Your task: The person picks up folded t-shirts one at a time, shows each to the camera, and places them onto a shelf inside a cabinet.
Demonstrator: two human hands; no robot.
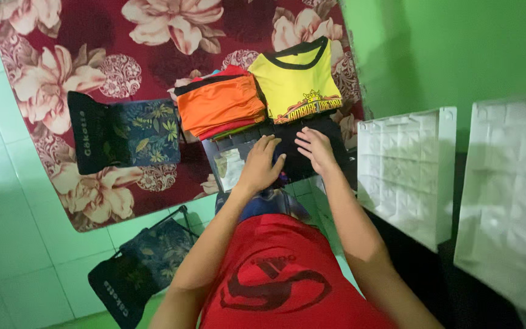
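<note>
Now: both hands flat on dark cloth, pressing/smoothing.
Left hand (260, 166) and right hand (315, 149) open, palms down, fingers spread, gripping nothing; side by side on dark cloth (302, 163) spread over dark crate (226, 146), just in front of body. Orange stack (219, 103) and yellow shirt (296, 82) folded just beyond, touching each other, on floral rug (50, 79). Patterned dark piece (123, 131) off to left. Best kept flat and even: sweep from centre outward, square edges, avoid nudging stacks behind.

Both hands cover much of the dark garment (302, 159); the white panel (509, 207) runs off frame.
</note>
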